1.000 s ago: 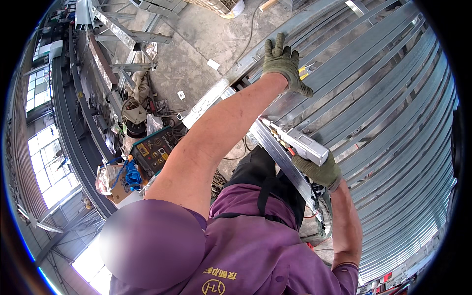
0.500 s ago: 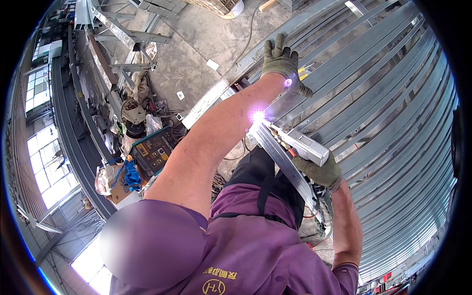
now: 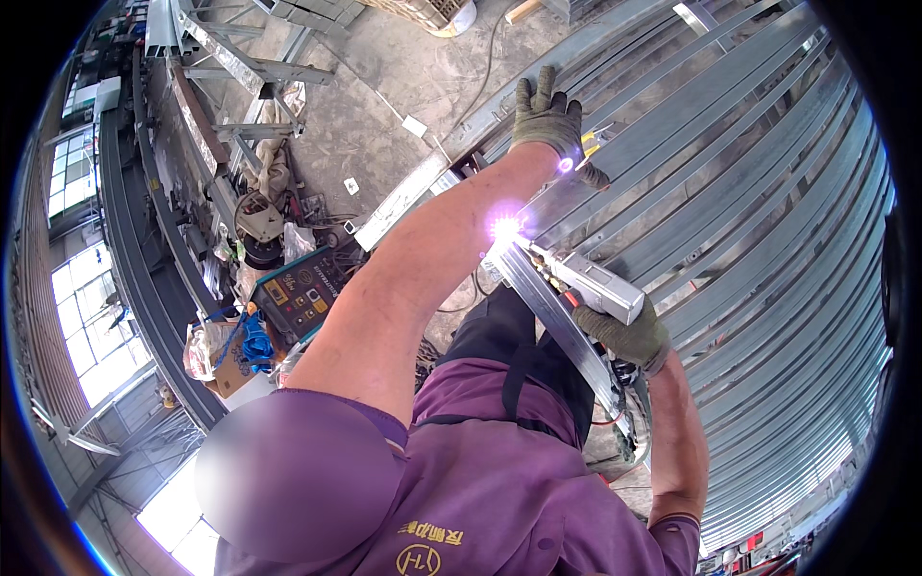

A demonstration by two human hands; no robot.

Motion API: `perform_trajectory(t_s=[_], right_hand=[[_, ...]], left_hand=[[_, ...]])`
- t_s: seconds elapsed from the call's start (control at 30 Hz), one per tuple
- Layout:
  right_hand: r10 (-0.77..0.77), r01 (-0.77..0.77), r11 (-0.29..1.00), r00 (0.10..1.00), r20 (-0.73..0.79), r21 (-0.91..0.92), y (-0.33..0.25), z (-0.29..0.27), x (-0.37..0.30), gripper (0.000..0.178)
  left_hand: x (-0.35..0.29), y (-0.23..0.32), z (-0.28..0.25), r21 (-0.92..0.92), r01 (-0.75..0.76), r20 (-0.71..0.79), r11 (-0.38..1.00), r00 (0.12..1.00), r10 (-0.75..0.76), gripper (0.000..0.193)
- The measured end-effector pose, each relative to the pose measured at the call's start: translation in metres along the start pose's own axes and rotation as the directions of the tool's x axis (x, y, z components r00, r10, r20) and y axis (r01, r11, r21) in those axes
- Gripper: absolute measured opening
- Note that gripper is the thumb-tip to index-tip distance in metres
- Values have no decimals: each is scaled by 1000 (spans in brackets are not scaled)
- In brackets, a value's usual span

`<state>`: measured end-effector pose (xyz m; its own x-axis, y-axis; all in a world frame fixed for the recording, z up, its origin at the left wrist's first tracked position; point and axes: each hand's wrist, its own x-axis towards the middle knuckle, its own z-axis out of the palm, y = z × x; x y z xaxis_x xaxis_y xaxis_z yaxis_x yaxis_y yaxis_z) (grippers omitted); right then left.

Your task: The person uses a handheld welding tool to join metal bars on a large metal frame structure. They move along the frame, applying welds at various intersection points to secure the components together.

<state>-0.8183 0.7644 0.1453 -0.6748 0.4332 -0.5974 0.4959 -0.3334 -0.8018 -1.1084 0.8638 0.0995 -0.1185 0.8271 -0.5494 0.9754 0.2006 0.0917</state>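
Observation:
My left hand [image 3: 547, 117], in a grey-green glove, lies flat with fingers spread on a long steel beam [image 3: 423, 182]. My bare left forearm stretches up to it from my purple shirt. My gloved right hand [image 3: 624, 336] grips a silver box-shaped welding torch [image 3: 588, 284]. Its tip sits against a slanted steel bar [image 3: 557, 322], and a bright white-violet arc [image 3: 504, 228] burns there, just beside my left forearm. A smaller violet glare spot shows at my left wrist.
Rows of curved grey steel tubes [image 3: 759, 240] fill the right side. A dark welding machine with an orange panel [image 3: 298, 298], a blue bundle [image 3: 254, 341] and a cardboard box [image 3: 226, 372] stand on the concrete floor at left. Steel frames [image 3: 240, 72] lie at top left.
One second ago there was no light at the torch tip; a faint glow followed, and now the arc burns bright. Both hands have stayed nearly where they were.

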Motion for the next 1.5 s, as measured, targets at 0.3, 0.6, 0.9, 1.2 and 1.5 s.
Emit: perform_trajectory(t_s=[0.3, 0.6, 0.9, 1.2, 1.5], right_hand=[[2, -2, 1000, 1000, 4, -2, 1, -2, -1, 47], [32, -32, 999, 999, 24, 15, 0, -5, -5, 49], [50, -50, 999, 997, 52, -12, -11, -9, -7, 47], [72, -75, 996, 996, 60, 53, -11, -11, -10, 49], [59, -65, 994, 996, 65, 88, -5, -12, -12, 47]], left_hand=[[-1, 1, -2, 22, 5, 5, 1000, 1000, -5, 146], [-1, 1, 0, 34, 10, 5, 999, 1000, -10, 147], [1, 0, 1, 23, 11, 8, 1000, 1000, -11, 148], [1, 1, -1, 23, 16, 32, 1000, 999, -16, 148], [1, 1, -2, 19, 23, 48, 1000, 999, -23, 146]])
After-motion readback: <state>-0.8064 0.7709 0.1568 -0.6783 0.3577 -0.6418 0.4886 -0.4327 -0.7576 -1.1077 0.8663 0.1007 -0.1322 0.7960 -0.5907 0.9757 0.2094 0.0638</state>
